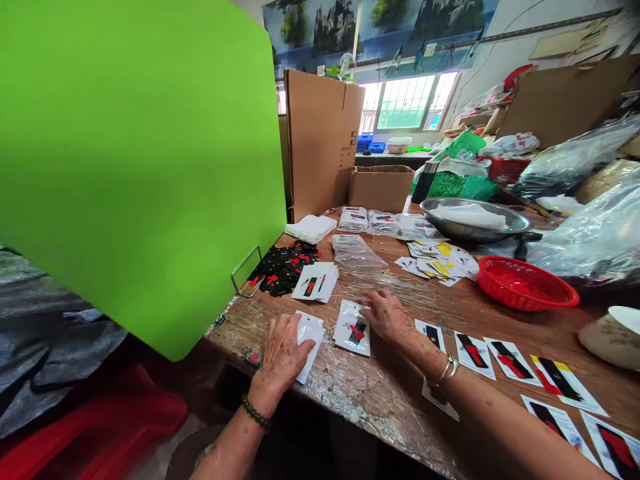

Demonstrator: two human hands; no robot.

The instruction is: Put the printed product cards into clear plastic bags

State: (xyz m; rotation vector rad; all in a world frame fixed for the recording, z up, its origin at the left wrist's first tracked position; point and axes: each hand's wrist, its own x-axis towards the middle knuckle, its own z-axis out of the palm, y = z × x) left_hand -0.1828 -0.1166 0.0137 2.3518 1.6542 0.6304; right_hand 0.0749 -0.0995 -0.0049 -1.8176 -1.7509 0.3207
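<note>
My left hand point(283, 352) rests flat on a small stack of clear white packets point(310, 331) at the table's front edge. My right hand point(389, 315) lies on the table with its fingertips touching a packaged card with a red and black item point(353, 328). Neither hand grips anything. A row of similar packaged cards point(510, 361) runs along the table under and beyond my right forearm. A pile of loose black and red items point(283, 268) and a stack of printed cards point(316, 281) lie just beyond my hands.
A red basket point(525, 283) and a metal basin point(475, 223) stand at the right. Cardboard boxes point(323, 143) stand at the back, plastic bags point(595, 233) at far right. A large green area point(135, 153) covers the left. A white bowl point(613, 337) sits at the right edge.
</note>
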